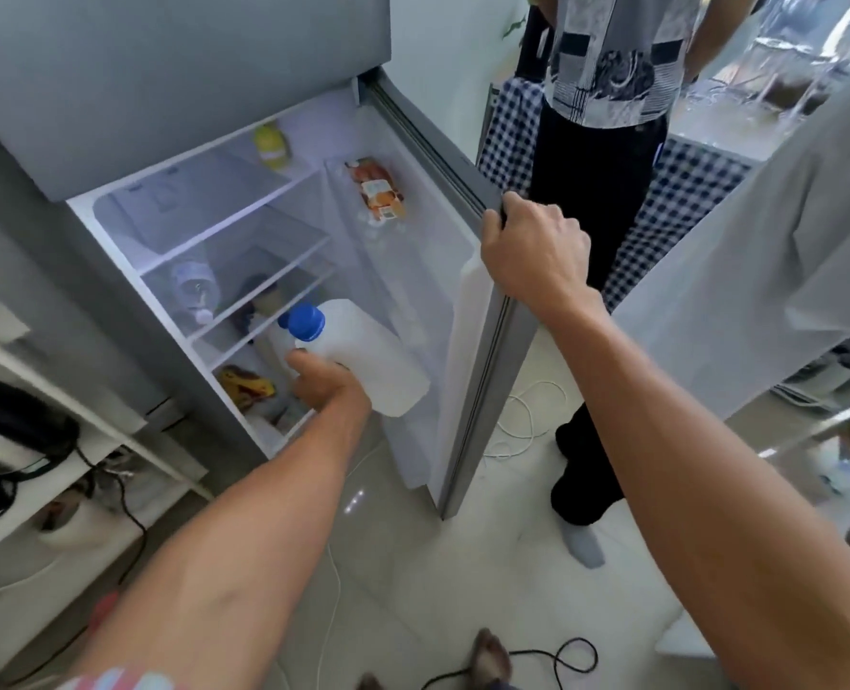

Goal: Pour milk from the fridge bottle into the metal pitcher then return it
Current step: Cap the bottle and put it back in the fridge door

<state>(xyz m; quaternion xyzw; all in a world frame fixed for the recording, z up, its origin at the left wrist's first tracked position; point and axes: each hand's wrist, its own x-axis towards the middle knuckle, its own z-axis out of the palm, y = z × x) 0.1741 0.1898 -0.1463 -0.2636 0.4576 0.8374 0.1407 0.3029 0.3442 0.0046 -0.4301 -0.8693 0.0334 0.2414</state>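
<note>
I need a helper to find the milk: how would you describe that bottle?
Look in the open fridge, low in front of its shelves. The left hand grips a milk bottle there, tilted. It is the only large white bottle with a blue cap.

Your way into the grey fridge's white interior [204, 226] is open at front; the swung-out grey door [482, 371] walls the right, and glass shelves [244, 271] split the interior.

Bright daylight, soft blur, bowed edges
</note>
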